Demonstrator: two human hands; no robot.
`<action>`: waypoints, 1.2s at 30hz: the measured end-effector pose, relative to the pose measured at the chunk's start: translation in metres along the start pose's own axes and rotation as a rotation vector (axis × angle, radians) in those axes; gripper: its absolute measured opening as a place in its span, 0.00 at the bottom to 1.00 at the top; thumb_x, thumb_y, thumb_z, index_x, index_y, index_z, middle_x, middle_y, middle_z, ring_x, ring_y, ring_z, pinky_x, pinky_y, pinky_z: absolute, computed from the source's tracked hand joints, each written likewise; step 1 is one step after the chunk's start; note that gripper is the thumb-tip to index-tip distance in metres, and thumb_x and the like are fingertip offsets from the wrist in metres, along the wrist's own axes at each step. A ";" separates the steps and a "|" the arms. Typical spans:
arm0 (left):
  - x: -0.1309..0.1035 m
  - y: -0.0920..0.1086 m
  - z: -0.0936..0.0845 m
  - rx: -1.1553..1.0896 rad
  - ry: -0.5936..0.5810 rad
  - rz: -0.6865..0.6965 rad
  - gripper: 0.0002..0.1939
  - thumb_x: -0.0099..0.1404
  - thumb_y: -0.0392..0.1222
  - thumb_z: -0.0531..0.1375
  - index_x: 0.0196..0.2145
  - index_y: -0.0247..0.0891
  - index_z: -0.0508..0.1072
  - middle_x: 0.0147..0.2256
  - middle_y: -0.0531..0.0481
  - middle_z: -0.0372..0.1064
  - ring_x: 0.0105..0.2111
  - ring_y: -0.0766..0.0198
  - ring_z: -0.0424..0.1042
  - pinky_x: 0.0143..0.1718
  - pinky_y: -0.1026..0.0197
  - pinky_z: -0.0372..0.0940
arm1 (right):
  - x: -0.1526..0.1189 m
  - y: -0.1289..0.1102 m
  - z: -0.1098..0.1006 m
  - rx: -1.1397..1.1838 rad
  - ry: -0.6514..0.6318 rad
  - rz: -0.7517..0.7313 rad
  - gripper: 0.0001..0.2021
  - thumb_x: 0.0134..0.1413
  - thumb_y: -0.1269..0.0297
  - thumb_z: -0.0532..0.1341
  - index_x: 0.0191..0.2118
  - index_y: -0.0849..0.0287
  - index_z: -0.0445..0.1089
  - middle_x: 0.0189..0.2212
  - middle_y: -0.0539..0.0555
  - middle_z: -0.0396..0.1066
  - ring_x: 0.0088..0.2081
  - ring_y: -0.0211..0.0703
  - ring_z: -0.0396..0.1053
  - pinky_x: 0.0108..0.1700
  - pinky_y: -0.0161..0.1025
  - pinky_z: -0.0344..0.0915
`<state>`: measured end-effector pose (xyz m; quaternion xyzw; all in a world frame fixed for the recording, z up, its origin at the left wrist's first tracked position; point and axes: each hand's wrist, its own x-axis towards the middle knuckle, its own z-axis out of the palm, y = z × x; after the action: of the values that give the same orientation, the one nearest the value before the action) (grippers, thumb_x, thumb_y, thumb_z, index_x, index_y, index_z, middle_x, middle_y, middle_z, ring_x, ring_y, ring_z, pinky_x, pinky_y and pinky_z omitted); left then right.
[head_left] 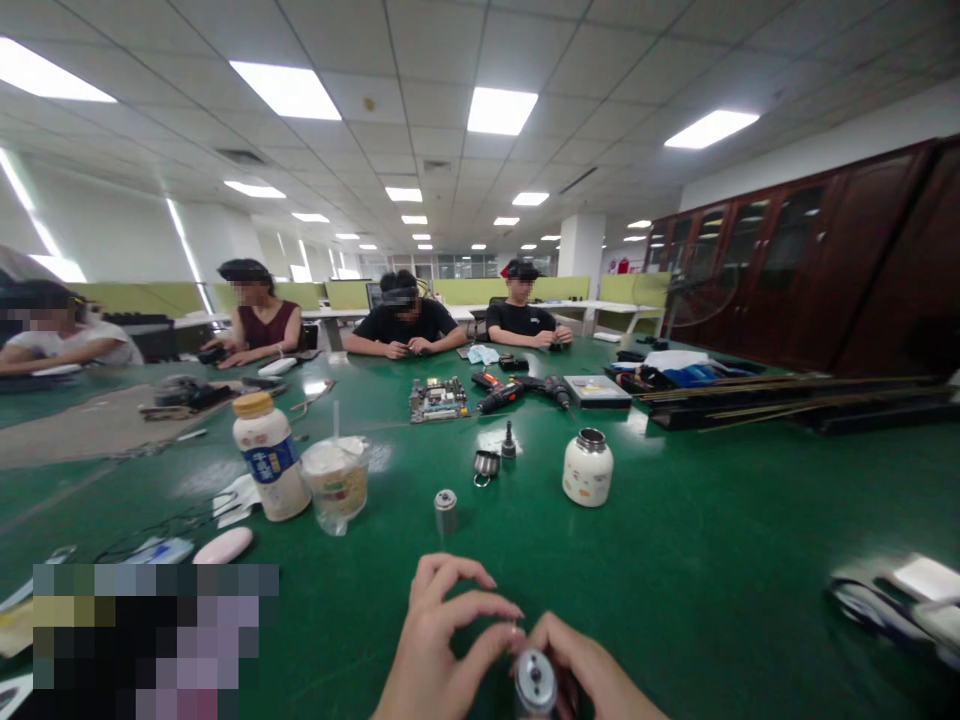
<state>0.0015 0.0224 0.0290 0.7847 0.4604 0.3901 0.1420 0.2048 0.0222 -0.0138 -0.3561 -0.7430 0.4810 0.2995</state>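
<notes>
My right hand (581, 665) is closed round a silver cylindrical motor (535, 683), its round end face turned up toward me. Just left of it, my left hand (454, 630) pinches thumb and forefinger together beside the motor's top; whatever is between those fingertips is too small to make out. The other left fingers are bent and spread. A second silver cylindrical motor (445, 512) stands upright on the green table (712, 560), beyond my left hand. Farther off are a steel bottle lid with a loop (486, 466) and a small dark fitting (508, 441).
A cream bottle (588, 470) stands open at right centre. To the left are a yellow-capped bottle (271, 460) and a plastic cup with a straw (337, 482). Beyond lie a circuit board (438, 399) and power screwdrivers (501, 393). Several people sit across the table.
</notes>
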 end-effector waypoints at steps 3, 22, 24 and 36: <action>-0.005 0.012 -0.002 -0.042 -0.107 0.060 0.04 0.62 0.47 0.66 0.35 0.50 0.82 0.39 0.48 0.75 0.44 0.52 0.65 0.46 0.50 0.64 | -0.001 -0.007 -0.001 -0.042 0.010 -0.043 0.18 0.46 0.51 0.66 0.33 0.56 0.59 0.26 0.44 0.58 0.27 0.35 0.53 0.28 0.32 0.52; -0.006 0.021 -0.001 -0.195 -0.205 0.073 0.28 0.57 0.35 0.67 0.54 0.47 0.68 0.36 0.57 0.81 0.41 0.56 0.68 0.45 0.54 0.59 | -0.004 -0.022 -0.001 -0.021 0.011 -0.099 0.10 0.47 0.63 0.62 0.34 0.56 0.60 0.28 0.47 0.59 0.26 0.36 0.54 0.27 0.33 0.53; -0.006 0.022 0.002 -0.248 -0.215 0.085 0.29 0.58 0.33 0.66 0.55 0.47 0.66 0.41 0.56 0.80 0.44 0.56 0.69 0.48 0.54 0.59 | -0.004 -0.025 -0.001 -0.018 0.015 -0.104 0.10 0.47 0.64 0.61 0.35 0.57 0.60 0.29 0.48 0.61 0.26 0.36 0.55 0.27 0.33 0.54; 0.010 0.025 -0.016 -0.238 -0.020 -0.047 0.22 0.61 0.35 0.67 0.50 0.49 0.67 0.35 0.60 0.81 0.43 0.56 0.72 0.51 0.52 0.54 | -0.012 -0.028 -0.001 -0.178 0.063 -0.047 0.11 0.49 0.63 0.63 0.39 0.58 0.64 0.31 0.49 0.64 0.31 0.40 0.61 0.33 0.36 0.60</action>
<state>0.0071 0.0151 0.0589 0.7551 0.4277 0.4306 0.2479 0.2053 0.0050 0.0116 -0.3789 -0.7812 0.3944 0.3010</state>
